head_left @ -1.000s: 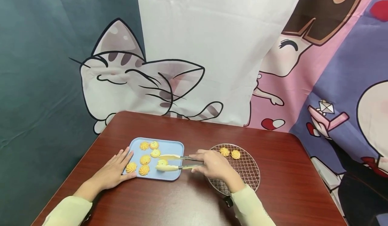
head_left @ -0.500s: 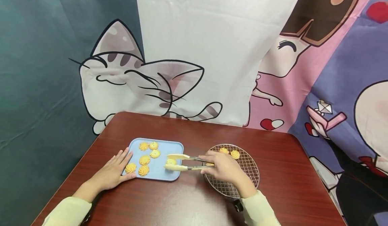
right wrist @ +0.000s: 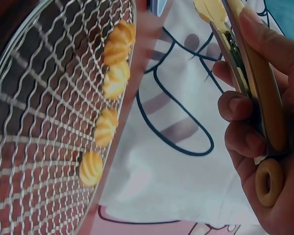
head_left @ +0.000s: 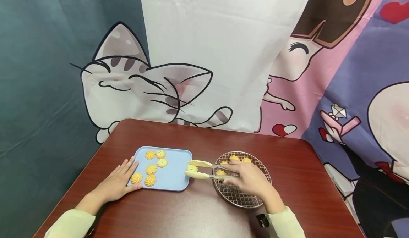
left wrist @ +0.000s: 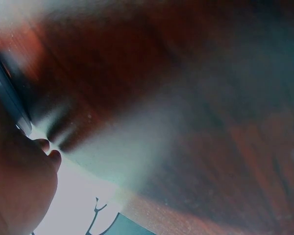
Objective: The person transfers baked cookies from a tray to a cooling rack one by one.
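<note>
My right hand (head_left: 250,181) grips cream-tipped tongs (head_left: 207,170), and the tongs pinch one yellow swirl cookie (head_left: 192,168) just past the right edge of the blue tray (head_left: 174,181). Several more cookies (head_left: 151,169) lie on the tray's left half. My left hand (head_left: 118,181) rests flat against the tray's left edge, fingers straight. The round wire rack (head_left: 252,199) sits under my right hand, with several cookies (right wrist: 108,126) along its far rim. In the right wrist view my fingers (right wrist: 245,125) curl round the tongs' handle (right wrist: 257,83). The left wrist view is blurred.
The brown table (head_left: 198,213) has bare wood in front of the tray and to the right of the rack. A cartoon cloth backdrop (head_left: 204,53) hangs right behind the table's far edge.
My right hand has carried the tongs and the pinched cookie rightward, from over the tray's middle to its right edge, towards the rack. The left hand has stayed put.
</note>
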Available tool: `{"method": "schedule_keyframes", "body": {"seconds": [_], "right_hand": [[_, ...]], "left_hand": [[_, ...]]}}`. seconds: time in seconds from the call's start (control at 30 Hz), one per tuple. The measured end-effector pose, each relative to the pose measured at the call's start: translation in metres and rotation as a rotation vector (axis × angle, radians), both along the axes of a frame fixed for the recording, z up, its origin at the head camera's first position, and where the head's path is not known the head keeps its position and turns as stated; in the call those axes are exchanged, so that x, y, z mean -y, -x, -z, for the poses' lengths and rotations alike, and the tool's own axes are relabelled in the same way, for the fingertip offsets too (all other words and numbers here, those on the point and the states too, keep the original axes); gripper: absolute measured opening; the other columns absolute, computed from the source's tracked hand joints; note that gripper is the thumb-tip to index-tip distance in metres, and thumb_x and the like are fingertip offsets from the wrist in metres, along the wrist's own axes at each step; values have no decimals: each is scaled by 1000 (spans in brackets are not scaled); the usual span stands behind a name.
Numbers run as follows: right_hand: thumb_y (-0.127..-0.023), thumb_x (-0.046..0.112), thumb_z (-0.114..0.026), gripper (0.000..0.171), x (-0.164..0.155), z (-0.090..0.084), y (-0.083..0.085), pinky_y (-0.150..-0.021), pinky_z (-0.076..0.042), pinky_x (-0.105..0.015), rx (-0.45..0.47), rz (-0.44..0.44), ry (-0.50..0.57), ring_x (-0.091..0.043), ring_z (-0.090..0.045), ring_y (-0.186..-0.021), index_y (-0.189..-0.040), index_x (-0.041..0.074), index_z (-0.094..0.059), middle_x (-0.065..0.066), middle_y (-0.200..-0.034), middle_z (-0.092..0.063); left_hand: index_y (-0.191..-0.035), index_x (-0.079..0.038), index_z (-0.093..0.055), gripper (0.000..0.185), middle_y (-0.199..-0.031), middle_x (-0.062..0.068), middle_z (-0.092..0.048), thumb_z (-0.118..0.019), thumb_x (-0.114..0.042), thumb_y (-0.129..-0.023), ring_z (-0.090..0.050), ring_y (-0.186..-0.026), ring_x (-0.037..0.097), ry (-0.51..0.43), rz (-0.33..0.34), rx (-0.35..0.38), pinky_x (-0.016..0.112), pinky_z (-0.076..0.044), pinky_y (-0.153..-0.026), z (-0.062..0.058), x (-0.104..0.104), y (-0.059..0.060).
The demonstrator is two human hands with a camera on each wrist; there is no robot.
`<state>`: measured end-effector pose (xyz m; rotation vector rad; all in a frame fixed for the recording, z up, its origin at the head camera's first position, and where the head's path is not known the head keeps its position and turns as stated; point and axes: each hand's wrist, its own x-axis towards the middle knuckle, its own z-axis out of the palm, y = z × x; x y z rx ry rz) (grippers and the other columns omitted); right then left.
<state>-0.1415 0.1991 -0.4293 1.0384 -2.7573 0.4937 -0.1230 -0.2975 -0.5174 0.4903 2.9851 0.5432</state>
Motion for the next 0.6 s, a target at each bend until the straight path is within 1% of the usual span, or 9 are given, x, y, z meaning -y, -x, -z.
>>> {"method": "schedule_keyframes", "body": {"seconds": [0.03, 0.13, 0.3, 0.47, 0.6], "right_hand": [[-82, 41, -83, 51, -3, 0, -1, -75, -58, -38, -9, 2, 4, -15, -70, -91, -128, 20, -73, 2, -115, -72], [-82, 39, -83, 51, -12, -2, -4, -73, -58, -37, -13, 22, 7, -13, -69, -91, -128, 20, -73, 4, -114, -72], [-82, 40, -83, 51, -29, -4, -12, -80, -58, -38, -10, 96, 2, -14, -71, -99, -128, 22, -73, 6, -118, -71], [-80, 38, -86, 51, -48, -3, -19, -79, -58, -39, -35, 138, 16, -14, -72, -97, -127, 21, -74, 8, -116, -71], [-79, 38, -86, 51, -61, -3, -25, -77, -58, -37, -41, 173, 19, -13, -72, -96, -126, 23, -74, 9, -116, -71]], "left_hand": [[-158, -1, -32, 97, -166, 23, -19, -60, -66, -92, -19, -150, 50, 0, -1, 1, 67, -23, -115, 0, 0, 0], [-158, -1, -32, 96, -166, 23, -19, -60, -65, -92, -19, -150, 50, -3, -1, 0, 67, -23, -115, 1, 0, 0], [-158, -1, -31, 95, -166, 23, -19, -61, -64, -92, -20, -149, 49, -6, 6, -9, 67, -24, -114, 4, 1, 1], [-158, -2, -31, 96, -166, 22, -19, -60, -65, -92, -19, -150, 49, -5, 3, -16, 66, -23, -115, 8, 2, 2], [-158, -2, -31, 97, -166, 22, -19, -61, -66, -91, -19, -150, 49, -19, 0, -14, 66, -23, -115, 8, 2, 2]]}}
